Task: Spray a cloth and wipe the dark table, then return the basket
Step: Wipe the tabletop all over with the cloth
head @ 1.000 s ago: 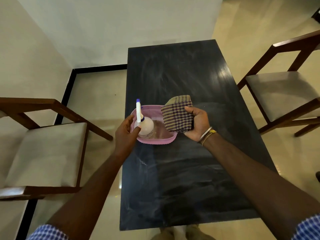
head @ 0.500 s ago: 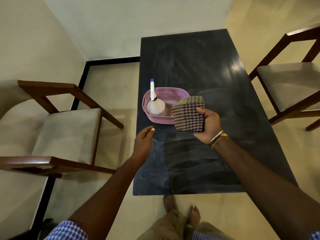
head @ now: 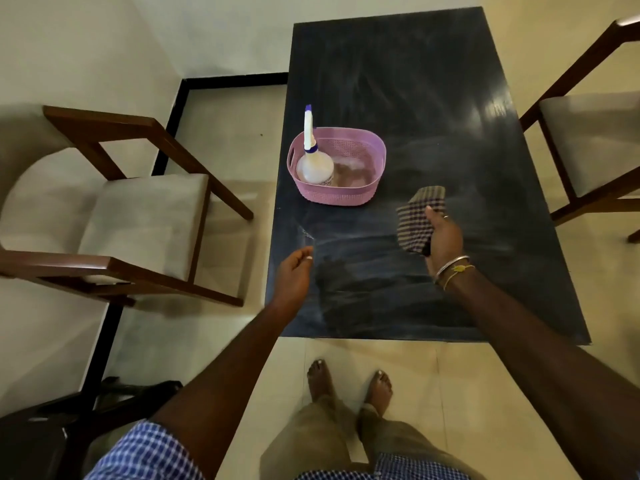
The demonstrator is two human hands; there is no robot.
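Observation:
A pink plastic basket (head: 360, 197) stands near the left edge of the dark table (head: 415, 98). Inside it a clear spray bottle (head: 313, 166) with a white and blue nozzle stands upright. My right hand (head: 441, 237) grips a folded checked cloth (head: 414, 220) above the table, to the right of the basket and nearer to me. My left hand (head: 294, 275) hovers over the table's near left edge with loose fingers and holds nothing. Pale smear marks streak the table top.
A wooden chair with a pale seat (head: 138, 220) stands to the left of the table, and another chair (head: 588, 140) to its right. My bare feet (head: 349, 382) stand on the tiled floor at the near table edge. A wall lies beyond the table.
My left hand let go of the spray bottle and drew back toward me. My right hand carried the cloth away from the basket, to the right and nearer. The view pulled back from the table.

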